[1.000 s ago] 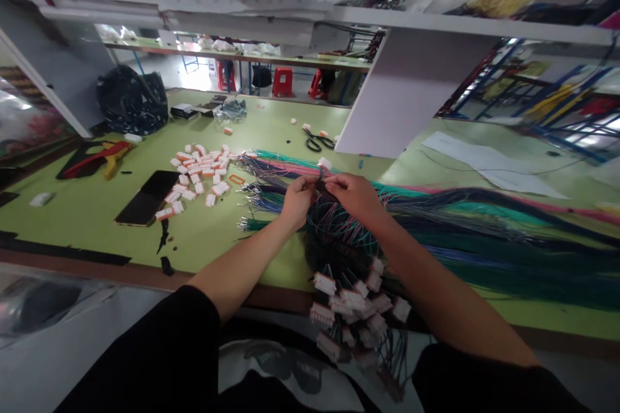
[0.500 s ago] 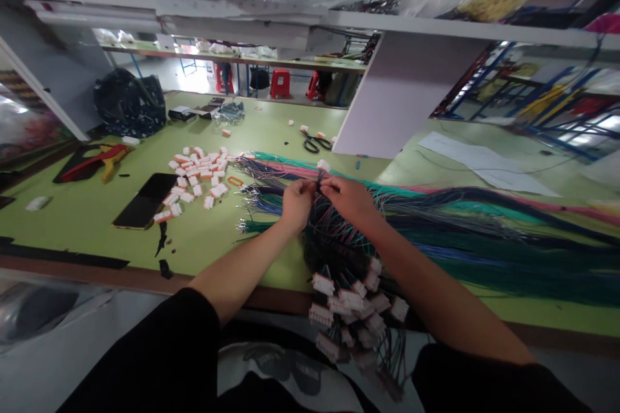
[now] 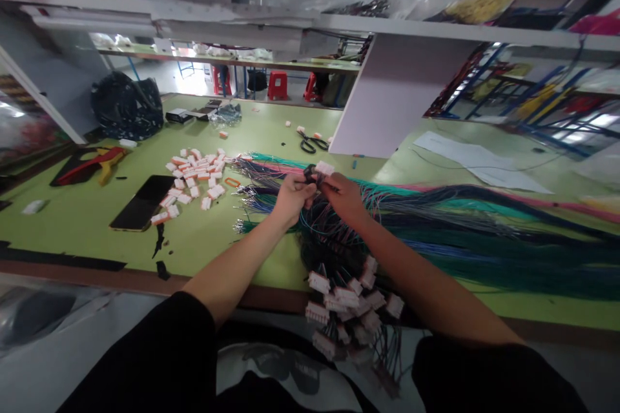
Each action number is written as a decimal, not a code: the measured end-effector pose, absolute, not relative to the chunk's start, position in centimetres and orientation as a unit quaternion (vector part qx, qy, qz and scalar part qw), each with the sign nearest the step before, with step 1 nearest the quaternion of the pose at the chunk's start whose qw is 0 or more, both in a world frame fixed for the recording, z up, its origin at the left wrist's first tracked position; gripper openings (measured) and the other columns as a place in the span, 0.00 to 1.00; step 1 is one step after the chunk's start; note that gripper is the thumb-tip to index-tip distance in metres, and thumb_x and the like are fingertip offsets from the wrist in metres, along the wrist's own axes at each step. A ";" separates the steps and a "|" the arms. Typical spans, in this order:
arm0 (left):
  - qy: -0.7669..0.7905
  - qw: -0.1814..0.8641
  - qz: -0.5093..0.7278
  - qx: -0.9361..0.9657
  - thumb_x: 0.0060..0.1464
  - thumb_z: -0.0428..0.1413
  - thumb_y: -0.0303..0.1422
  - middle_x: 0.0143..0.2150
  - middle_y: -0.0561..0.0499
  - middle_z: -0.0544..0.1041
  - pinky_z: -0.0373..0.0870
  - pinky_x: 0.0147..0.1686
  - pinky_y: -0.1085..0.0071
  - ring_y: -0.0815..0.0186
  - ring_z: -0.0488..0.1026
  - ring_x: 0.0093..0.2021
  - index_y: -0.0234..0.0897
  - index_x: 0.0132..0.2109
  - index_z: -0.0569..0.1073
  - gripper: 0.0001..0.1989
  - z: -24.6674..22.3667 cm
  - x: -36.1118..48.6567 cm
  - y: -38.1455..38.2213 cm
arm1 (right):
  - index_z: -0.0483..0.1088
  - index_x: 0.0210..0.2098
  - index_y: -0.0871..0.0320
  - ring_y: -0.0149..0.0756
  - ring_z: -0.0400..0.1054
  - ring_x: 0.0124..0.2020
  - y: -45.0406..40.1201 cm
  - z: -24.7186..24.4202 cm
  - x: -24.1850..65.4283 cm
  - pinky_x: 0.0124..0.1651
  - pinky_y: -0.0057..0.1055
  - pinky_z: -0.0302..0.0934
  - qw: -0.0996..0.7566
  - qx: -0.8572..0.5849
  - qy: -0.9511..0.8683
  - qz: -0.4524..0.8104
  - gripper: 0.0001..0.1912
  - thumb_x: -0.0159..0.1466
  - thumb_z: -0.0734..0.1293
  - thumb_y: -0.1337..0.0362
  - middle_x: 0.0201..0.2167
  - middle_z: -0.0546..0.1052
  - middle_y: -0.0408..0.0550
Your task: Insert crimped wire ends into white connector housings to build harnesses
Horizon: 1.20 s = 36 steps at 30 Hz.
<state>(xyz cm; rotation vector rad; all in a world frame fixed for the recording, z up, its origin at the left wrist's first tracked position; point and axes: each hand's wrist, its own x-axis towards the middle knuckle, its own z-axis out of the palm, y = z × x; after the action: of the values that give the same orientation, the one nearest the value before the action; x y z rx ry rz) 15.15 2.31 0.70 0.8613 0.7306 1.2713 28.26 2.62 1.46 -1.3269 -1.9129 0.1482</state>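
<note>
My left hand [image 3: 292, 199] is closed, thumb and fingers pinched together beside a small black piece [image 3: 309, 173] that I cannot make out clearly. Close against it, my right hand [image 3: 345, 199] grips dark wires just below a white connector [image 3: 324, 168], which sticks up above the fingers. Under both hands a bundle of wires hangs over the table's front edge, ending in several white connectors [image 3: 346, 297]. Long green, pink, blue and black wires [image 3: 436, 226] lie across the table behind and to the right, their bare metal-tipped ends [image 3: 241, 192] left of my hands.
Loose white and orange connectors [image 3: 196, 171] lie in a pile on the left, with a phone [image 3: 140, 203] beside them. Black-handled scissors [image 3: 310, 142] rest farther back near a white upright panel [image 3: 397, 90]. A red and yellow tool [image 3: 94, 166] lies far left.
The white connector has turned from upright to pointing rightward. A black piece now shows above my left fingers, and my left hand has shifted slightly left and down.
</note>
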 end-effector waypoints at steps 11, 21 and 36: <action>0.237 0.855 0.352 0.297 0.48 0.59 0.21 0.15 0.62 0.54 0.50 0.15 0.81 0.79 0.52 0.13 0.34 0.25 0.60 0.14 -0.2 13.6 4.8 | 0.74 0.27 0.55 0.37 0.69 0.37 3.4 0.9 26.9 0.44 0.36 0.62 0.521 -0.455 -0.608 0.389 0.08 0.45 0.69 0.62 0.30 0.77 0.42; 0.242 0.698 0.463 0.490 0.39 0.57 0.22 0.19 0.58 0.67 0.57 0.21 0.77 0.76 0.62 0.18 0.33 0.28 0.68 0.06 0.2 13.1 4.0 | 0.67 0.20 0.57 0.31 0.62 0.24 2.6 3.3 27.2 0.30 0.32 0.58 0.482 -0.512 -0.543 0.459 0.16 0.42 0.72 0.53 0.19 0.69 0.41; 0.261 0.795 0.394 0.380 0.47 0.59 0.42 0.19 0.54 0.68 0.58 0.18 0.75 0.72 0.64 0.18 0.34 0.30 0.67 0.15 0.8 14.1 3.8 | 0.69 0.23 0.58 0.35 0.68 0.28 1.0 3.8 26.7 0.35 0.32 0.59 0.373 -0.640 -0.658 0.137 0.07 0.50 0.67 0.61 0.23 0.75 0.44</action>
<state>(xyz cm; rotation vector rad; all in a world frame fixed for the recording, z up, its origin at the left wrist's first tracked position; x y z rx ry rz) 14.11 3.79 0.81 0.8161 0.5615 0.8462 26.65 1.04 3.83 -1.6398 -1.6855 0.3511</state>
